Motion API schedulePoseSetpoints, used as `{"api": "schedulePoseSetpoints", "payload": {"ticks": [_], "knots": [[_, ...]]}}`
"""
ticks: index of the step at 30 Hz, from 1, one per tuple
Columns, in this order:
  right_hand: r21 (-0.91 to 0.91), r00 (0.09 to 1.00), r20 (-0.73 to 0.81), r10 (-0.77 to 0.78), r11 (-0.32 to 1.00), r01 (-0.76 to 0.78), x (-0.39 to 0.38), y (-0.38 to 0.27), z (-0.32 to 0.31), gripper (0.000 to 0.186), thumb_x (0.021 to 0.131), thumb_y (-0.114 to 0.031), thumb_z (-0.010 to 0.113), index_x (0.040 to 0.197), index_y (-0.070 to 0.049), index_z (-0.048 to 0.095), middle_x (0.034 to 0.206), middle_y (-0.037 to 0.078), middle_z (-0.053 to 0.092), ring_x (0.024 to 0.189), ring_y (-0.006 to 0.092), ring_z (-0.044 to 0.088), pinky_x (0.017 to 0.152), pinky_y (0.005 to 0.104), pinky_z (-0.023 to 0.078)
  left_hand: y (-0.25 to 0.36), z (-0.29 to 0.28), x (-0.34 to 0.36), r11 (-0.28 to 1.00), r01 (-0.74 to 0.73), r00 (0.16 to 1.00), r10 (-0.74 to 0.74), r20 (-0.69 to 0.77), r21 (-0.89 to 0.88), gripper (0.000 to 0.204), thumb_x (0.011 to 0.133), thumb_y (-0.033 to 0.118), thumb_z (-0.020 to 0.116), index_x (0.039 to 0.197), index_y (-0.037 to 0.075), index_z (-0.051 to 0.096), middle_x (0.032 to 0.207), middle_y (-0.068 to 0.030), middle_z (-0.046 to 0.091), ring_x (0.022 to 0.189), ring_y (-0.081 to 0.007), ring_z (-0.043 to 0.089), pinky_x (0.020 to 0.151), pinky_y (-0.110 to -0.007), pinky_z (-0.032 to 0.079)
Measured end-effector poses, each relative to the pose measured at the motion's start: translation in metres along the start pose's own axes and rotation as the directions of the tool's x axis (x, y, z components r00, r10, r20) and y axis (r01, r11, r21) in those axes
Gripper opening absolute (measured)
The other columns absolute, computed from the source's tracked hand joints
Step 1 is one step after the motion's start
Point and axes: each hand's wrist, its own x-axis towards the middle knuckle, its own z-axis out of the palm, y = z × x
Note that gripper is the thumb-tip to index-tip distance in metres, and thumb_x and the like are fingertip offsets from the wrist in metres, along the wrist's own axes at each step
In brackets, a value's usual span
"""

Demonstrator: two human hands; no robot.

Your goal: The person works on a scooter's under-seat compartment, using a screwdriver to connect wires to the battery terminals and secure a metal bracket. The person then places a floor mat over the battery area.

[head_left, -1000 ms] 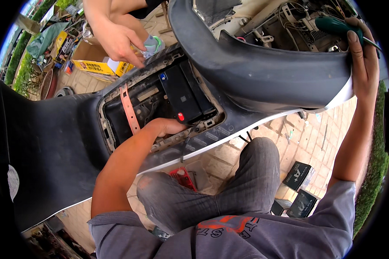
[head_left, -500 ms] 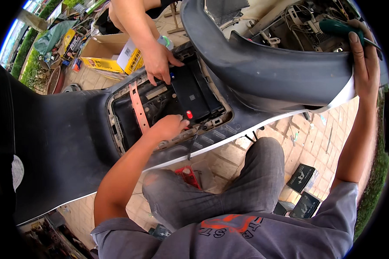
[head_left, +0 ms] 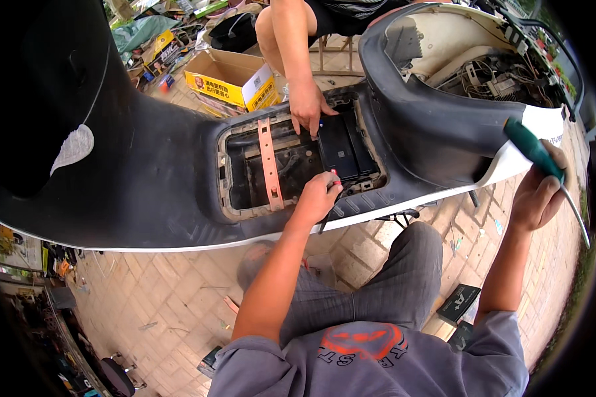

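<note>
A black battery (head_left: 343,153) sits in the open floor compartment of a scooter (head_left: 298,231). My left hand (head_left: 316,197) is closed in a pinch at the battery's near corner, its fingertips on a red terminal cap (head_left: 335,175). A dark cable hangs beside that hand. At the right, my right hand (head_left: 538,195) grips a screwdriver (head_left: 536,147) by its green handle, the metal shaft pointing down and away from the scooter. Another person's hand (head_left: 306,104) reaches in from the far side and touches the battery's far left corner, beside a small blue part.
An orange-pink metal strap (head_left: 269,162) spans the compartment left of the battery. Beyond the scooter stands an open yellow cardboard box (head_left: 228,78). Wiring shows in the scooter's open rear body (head_left: 490,83). Black boxed batteries (head_left: 458,303) lie on the paving by my right knee.
My right hand has come away from the scooter's rear body with the screwdriver, now lower and tilted. My left fingertips have closed in on the red cap. The whole view has shifted left.
</note>
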Motion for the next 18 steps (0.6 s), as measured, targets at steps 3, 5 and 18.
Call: {"api": "schedulePoseSetpoints", "payload": {"ticks": [3, 5, 18], "knots": [[0.109, 0.895, 0.361, 0.261, 0.942, -0.318, -0.046, -0.065, 0.073, 0.025, 0.098, -0.022, 0.050, 0.108, 0.000, 0.051, 0.106, 0.019, 0.056, 0.099, 0.0284, 0.058, 0.086, 0.0422, 0.047, -0.011, 0.000, -0.003, 0.996, 0.028, 0.996, -0.035, -0.078, -0.086, 0.024, 0.093, 0.020, 0.064, 0.100, -0.002, 0.068, 0.089, -0.0165, 0.069, 0.082, -0.0246, 0.065, 0.076, -0.035, 0.050], [0.026, 0.564, 0.568, 0.600, 0.672, -0.740, -0.087, -0.070, 0.103, 0.026, 0.098, -0.007, 0.051, 0.122, 0.001, 0.049, 0.086, 0.008, 0.061, 0.080, 0.0159, 0.062, 0.076, 0.0332, 0.049, -0.008, 0.003, 0.003, 0.991, 0.082, 0.990, -0.093, -0.102, -0.107, 0.027, 0.094, 0.023, 0.062, 0.100, -0.003, 0.068, 0.089, -0.0169, 0.069, 0.083, -0.0266, 0.066, 0.078, -0.035, 0.050], [-0.479, 0.099, 0.746, 0.659, 0.634, -0.607, -0.152, -0.017, 0.175, 0.057, 0.096, -0.019, 0.051, 0.149, -0.003, 0.034, 0.110, 0.032, 0.064, 0.103, 0.0456, 0.062, 0.091, 0.0477, 0.048, -0.013, -0.001, 0.023, 0.795, 0.358, 0.917, -0.398, 0.023, -0.489, 0.034, 0.096, 0.029, 0.066, 0.104, -0.004, 0.070, 0.099, -0.0089, 0.069, 0.097, -0.0162, 0.061, 0.088, -0.034, 0.044]]}}
